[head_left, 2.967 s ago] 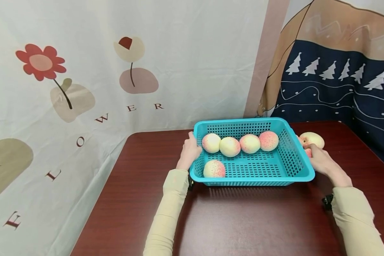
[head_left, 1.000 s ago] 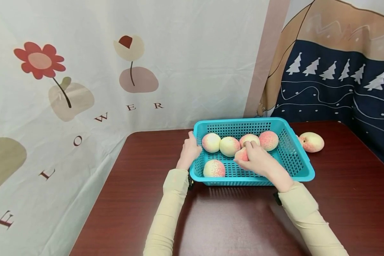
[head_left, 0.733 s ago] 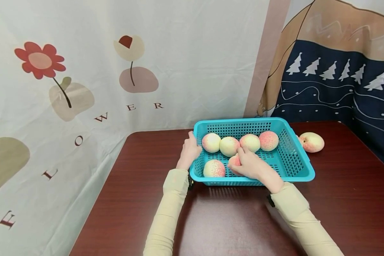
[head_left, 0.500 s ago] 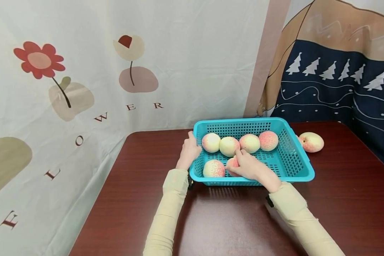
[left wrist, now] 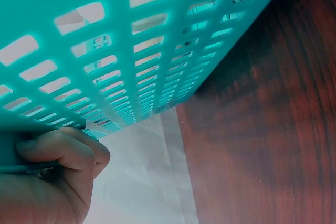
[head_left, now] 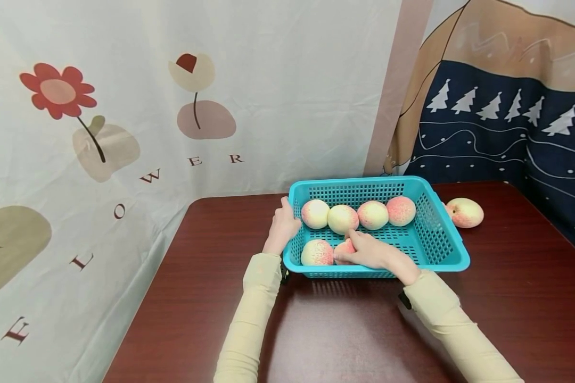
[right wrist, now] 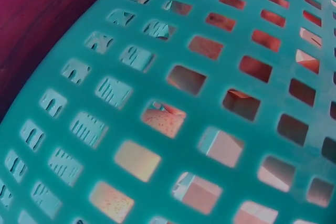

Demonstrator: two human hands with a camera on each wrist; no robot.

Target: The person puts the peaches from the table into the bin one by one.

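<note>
My left hand (head_left: 282, 227) grips the left rim of a turquoise plastic basket (head_left: 412, 268). In the left wrist view, the curled fingers of my left hand (left wrist: 65, 163) hook over its edge. Inside the basket my right hand (head_left: 372, 251) holds a pinkish peach (head_left: 343, 250) between thumb and fingers, low near the front wall. That peach sits right beside a pale, red-speckled peach (head_left: 317, 252) in the front left corner. Several peaches, among them a rosy one (head_left: 401, 211), line up behind. In the right wrist view the basket wall (right wrist: 207, 109) largely hides my right hand.
A pale peach (head_left: 466, 213) lies on the dark wooden table (head_left: 354, 330), right of the basket; a pink bit of fruit shows between them. Printed curtains (head_left: 287, 96) hang behind the table.
My right hand has brought a peach from the table at the right leftward into the basket, beside the speckled peach, which has shifted slightly left. My left hand keeps its place on the rim.
</note>
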